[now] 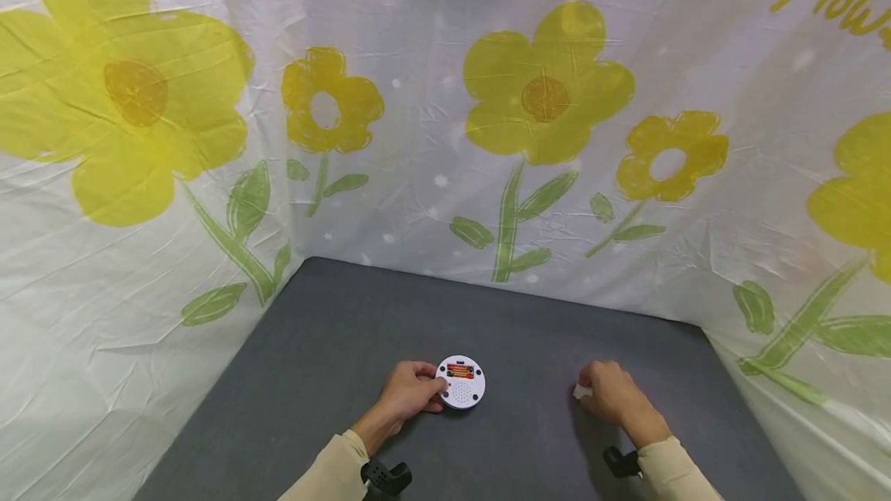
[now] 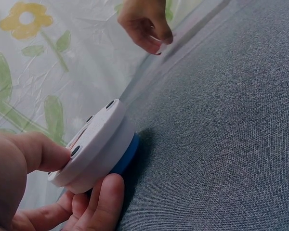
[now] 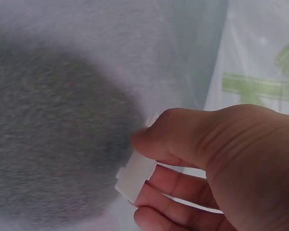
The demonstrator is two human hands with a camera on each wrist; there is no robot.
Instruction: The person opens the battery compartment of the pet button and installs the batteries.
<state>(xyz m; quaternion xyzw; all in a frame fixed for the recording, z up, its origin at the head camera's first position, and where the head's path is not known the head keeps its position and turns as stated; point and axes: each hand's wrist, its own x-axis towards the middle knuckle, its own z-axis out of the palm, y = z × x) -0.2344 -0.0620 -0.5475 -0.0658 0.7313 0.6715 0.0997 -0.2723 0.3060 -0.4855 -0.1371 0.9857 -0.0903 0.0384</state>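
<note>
Against flowered sheeting (image 1: 411, 207), I see the left hand (image 1: 406, 391) pinching a round white device (image 1: 461, 395) at lower centre, the right hand (image 1: 614, 393) pinching a small white piece (image 3: 137, 176) at lower right; a careless tilt could spill the exposed batteries (image 1: 460, 371).

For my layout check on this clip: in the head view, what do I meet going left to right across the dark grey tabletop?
Left hand → round white plastic device → right hand, pinching a small flat white plastic piece.
</note>
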